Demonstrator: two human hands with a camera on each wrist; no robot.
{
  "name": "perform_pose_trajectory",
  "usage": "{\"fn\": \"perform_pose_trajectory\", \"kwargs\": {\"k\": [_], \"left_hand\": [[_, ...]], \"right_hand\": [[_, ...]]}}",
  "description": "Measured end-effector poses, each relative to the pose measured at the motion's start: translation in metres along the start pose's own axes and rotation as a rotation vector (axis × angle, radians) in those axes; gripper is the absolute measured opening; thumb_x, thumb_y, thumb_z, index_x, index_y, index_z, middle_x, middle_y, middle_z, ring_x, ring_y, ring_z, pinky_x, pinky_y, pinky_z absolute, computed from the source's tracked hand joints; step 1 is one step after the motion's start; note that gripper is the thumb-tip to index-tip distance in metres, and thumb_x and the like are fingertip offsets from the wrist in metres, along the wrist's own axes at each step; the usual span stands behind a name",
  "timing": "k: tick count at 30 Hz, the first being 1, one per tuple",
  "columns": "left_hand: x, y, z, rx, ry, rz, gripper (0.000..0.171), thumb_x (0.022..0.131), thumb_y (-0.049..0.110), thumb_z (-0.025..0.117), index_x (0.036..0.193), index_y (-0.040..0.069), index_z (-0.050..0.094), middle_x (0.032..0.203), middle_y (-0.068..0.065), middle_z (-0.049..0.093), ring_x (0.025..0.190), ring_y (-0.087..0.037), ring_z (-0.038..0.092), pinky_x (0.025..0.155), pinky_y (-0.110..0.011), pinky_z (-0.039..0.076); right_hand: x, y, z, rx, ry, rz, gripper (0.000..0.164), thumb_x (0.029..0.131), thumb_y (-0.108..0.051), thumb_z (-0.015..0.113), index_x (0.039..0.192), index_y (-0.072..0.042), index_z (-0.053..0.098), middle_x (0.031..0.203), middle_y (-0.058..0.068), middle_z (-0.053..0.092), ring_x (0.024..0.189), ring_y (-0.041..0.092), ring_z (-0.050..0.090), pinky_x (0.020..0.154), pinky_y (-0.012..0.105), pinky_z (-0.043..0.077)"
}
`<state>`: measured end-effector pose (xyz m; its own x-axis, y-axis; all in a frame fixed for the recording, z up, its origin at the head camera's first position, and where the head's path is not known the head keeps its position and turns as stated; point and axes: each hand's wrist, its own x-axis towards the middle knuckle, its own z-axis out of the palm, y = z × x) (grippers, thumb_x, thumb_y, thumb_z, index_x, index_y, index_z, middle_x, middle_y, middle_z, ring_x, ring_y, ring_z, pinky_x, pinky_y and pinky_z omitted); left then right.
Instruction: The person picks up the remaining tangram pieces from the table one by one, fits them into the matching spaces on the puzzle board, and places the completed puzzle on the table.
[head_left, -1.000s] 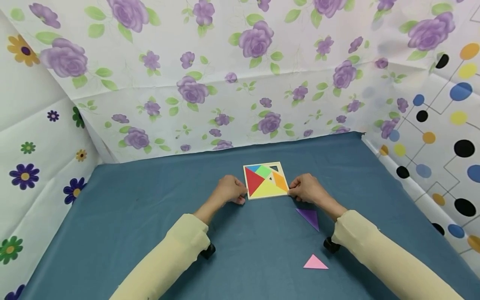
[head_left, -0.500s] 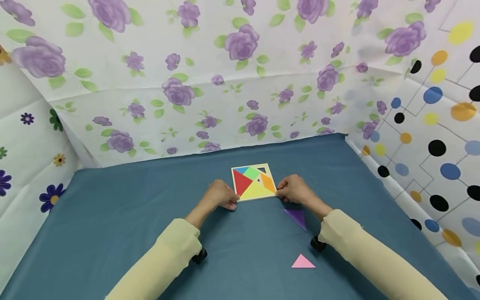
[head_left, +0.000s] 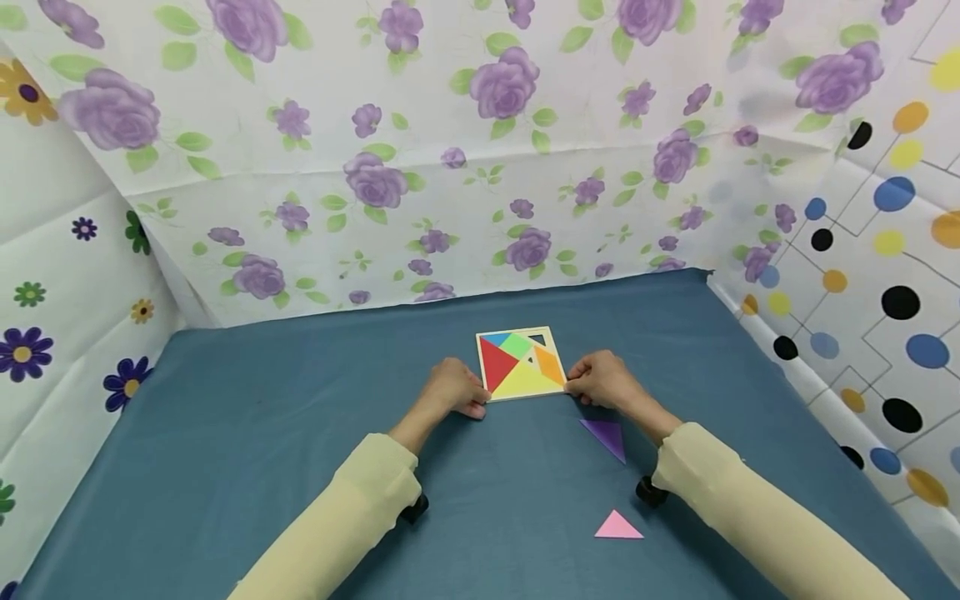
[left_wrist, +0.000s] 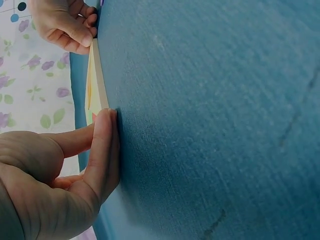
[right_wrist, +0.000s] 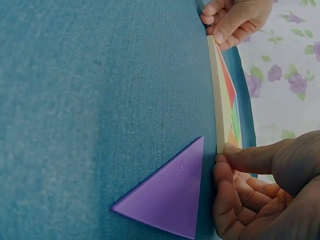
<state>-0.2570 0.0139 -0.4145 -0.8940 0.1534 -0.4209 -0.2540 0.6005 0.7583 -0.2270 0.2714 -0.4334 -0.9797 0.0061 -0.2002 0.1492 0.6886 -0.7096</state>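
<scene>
A square wooden tangram puzzle (right_wrist: 214, 85) lies on the blue cloth, with red, yellow, blue, green and orange pieces set in its frame. Dark gaps show at its upper right corner and near its middle. My left hand (head_left: 452, 387) pinches the near left corner, thumb on top and fingers along the side. At the near right corner, my right hand (head_left: 607, 381) pinches the frame between thumb and forefinger. Just below the right hand lies a purple triangle (head_left: 606, 437), seen large in the right wrist view. A pink triangle (head_left: 618, 526) lies nearer to me.
Blue cloth (head_left: 262, 433) covers the table. A flower-printed sheet (head_left: 450, 208) hangs behind it, and a dotted sheet (head_left: 885, 333) stands at the right. Another flowered sheet (head_left: 67, 333) borders the left side.
My left fingers have slid slightly toward me onto the puzzle's near left corner. The right hand keeps its hold. The head view has shifted a little; puzzle and loose triangles stay put.
</scene>
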Motion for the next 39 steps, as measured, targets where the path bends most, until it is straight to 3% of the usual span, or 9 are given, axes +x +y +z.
{"fn": "perform_pose_trajectory", "kwargs": {"k": [22,39], "left_hand": [[0.0,-0.001,0.0,-0.046,0.002,-0.036,0.01,0.089,0.002,0.081,0.092,-0.004,0.074,0.073,-0.015,0.073,0.059,-0.017,0.073,0.063,-0.027,0.061],[0.0,-0.001,0.0,-0.047,0.007,-0.035,0.011,0.088,0.003,0.082,0.091,-0.004,0.074,0.07,-0.013,0.072,0.056,-0.016,0.072,0.061,-0.026,0.06]], "right_hand": [[-0.019,0.003,-0.015,0.004,-0.024,-0.054,0.018,0.093,-0.009,0.077,0.105,0.003,0.075,0.084,0.009,0.073,0.067,0.019,0.064,0.063,0.036,0.059],[-0.078,-0.002,-0.017,-0.123,-0.124,-0.176,0.021,0.086,-0.011,0.084,0.1,0.001,0.074,0.079,-0.001,0.067,0.068,0.013,0.06,0.058,0.028,0.051]]}}
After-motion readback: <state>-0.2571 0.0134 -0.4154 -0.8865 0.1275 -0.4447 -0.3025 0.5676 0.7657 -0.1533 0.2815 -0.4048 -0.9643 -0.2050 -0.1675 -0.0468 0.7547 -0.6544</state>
